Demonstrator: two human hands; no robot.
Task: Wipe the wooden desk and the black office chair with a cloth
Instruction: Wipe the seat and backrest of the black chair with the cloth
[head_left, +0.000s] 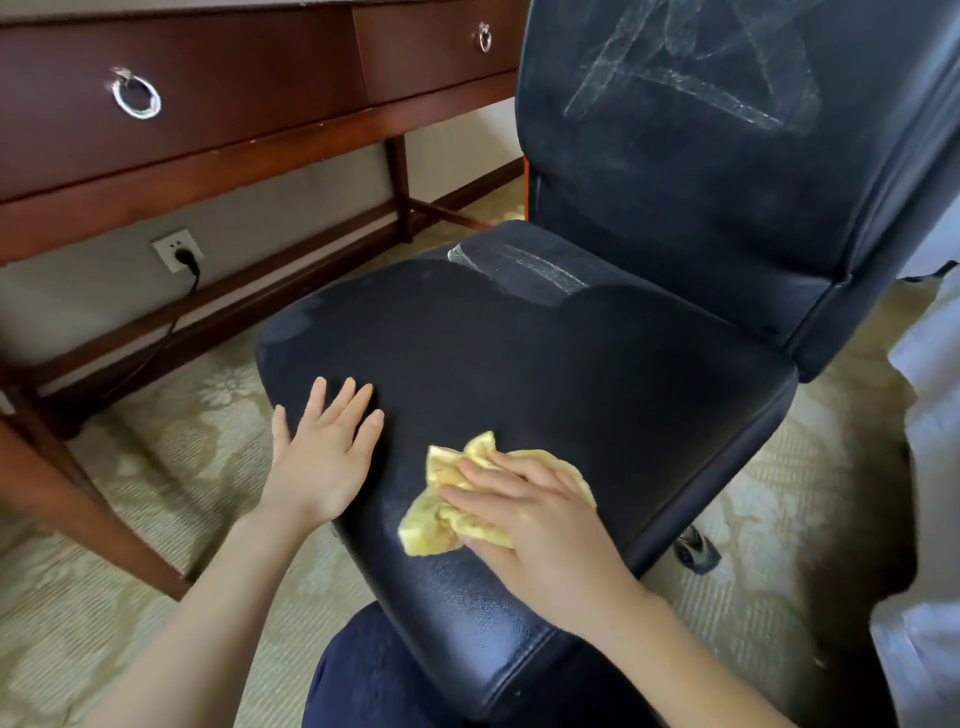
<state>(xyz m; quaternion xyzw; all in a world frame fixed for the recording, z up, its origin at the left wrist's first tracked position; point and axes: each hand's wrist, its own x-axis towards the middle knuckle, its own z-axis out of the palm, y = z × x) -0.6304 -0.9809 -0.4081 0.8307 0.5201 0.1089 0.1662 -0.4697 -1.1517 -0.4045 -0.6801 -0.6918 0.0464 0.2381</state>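
Observation:
The black office chair (545, 364) fills the middle of the view, its seat toward me and its backrest at the upper right. White dusty streaks mark the backrest (691, 78) and the rear of the seat (519, 267). My right hand (540, 514) presses a crumpled yellow cloth (447, 514) flat on the seat's near edge. My left hand (322, 452) lies flat on the seat's left front corner, fingers spread, holding nothing. The wooden desk (208, 104) stands at the upper left with two drawers and ring pulls.
A desk leg (78, 488) slants across the lower left. A wall socket with a black plug and cord (182, 254) sits under the desk. Patterned carpet (171, 447) covers the floor. White fabric (930, 467) hangs at the right edge. A chair caster (696, 545) shows below the seat.

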